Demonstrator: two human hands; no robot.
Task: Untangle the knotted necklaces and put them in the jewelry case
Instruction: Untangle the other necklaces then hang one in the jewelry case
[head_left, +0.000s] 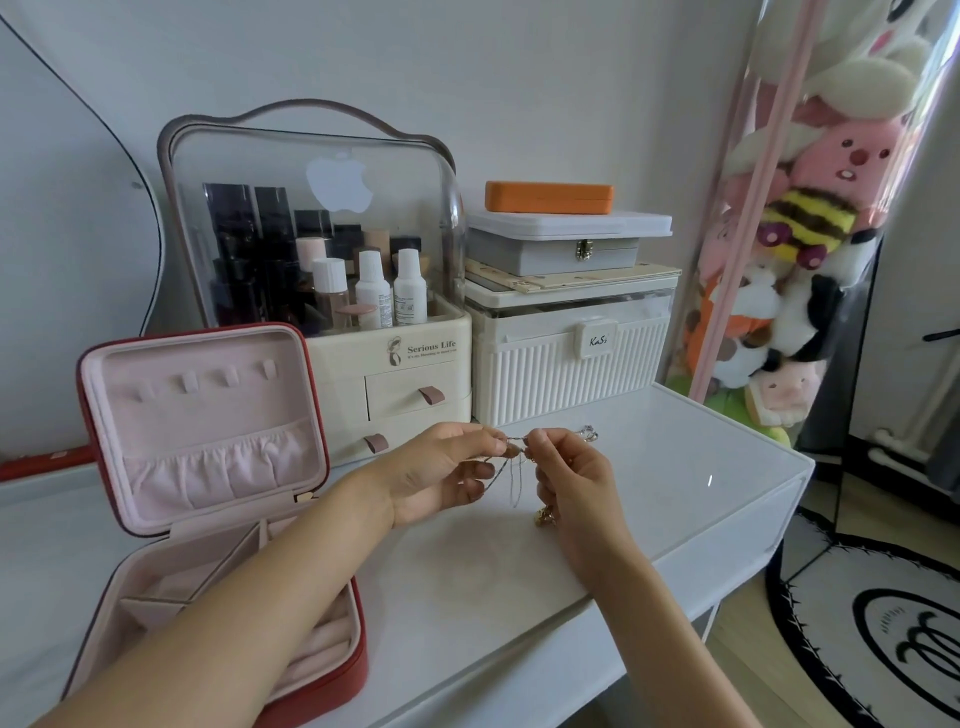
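The tangled necklaces (511, 470) are held above the white table (649, 467), pinched at the knot between fingertips of the left hand (441, 473) and right hand (571, 478). The red case (208, 431) lies open at left.

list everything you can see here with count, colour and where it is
necklaces: a tangle, count unclear, silver and gold, held above the table
jewelry case: one, red outside, pink inside, open, table left
table: one, white
cosmetics organiser: one, cream with clear cover, behind the case
ribbed box: one, cream, right of the organiser
grey box: one, on the ribbed box
orange case: one, on top of the stack
plush toys: several, mixed colours, far right
rug: one, black and white, floor
left hand: pinches the tangle
right hand: pinches the tangle
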